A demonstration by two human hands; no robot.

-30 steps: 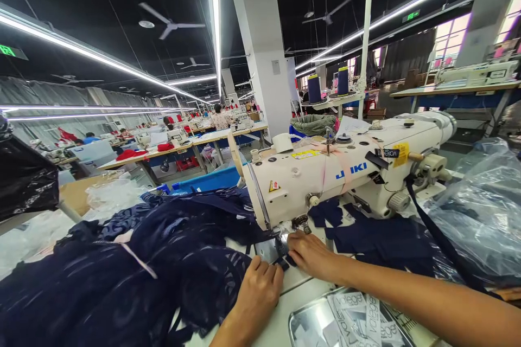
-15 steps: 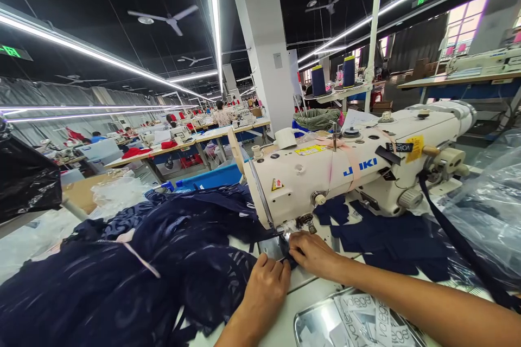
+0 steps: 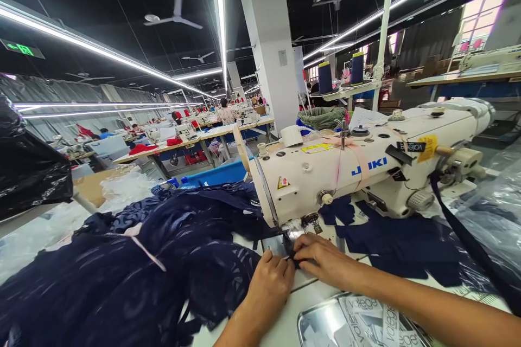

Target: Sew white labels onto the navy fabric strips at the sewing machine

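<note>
My left hand (image 3: pixel 269 283) is closed at the front of the sewing plate, its fingers curled down onto a small piece of navy fabric (image 3: pixel 290 246). From the right, my right hand (image 3: pixel 321 261) pinches the same fabric just under the needle area, fingers bent and close together. Much of the piece is hidden by my fingers and the presser foot. Above both hands stands the white sewing machine head (image 3: pixel 301 173). A large heap of navy garments (image 3: pixel 134 271) lies left of my left hand, reaching close to the plate.
A metal tray (image 3: pixel 303 325) of printed labels sits below my right forearm. Cut navy pieces (image 3: pixel 407 241) lie under the machine arm. Clear plastic (image 3: pixel 492 217) is at the right, a black bag (image 3: pixel 32 168) at the left. Thread cones (image 3: pixel 325 77) stand behind.
The view has turned slightly left, so the scene sits further right. Both hands stay on the fabric by the needle; my right hand has drawn back slightly from the presser foot.
</note>
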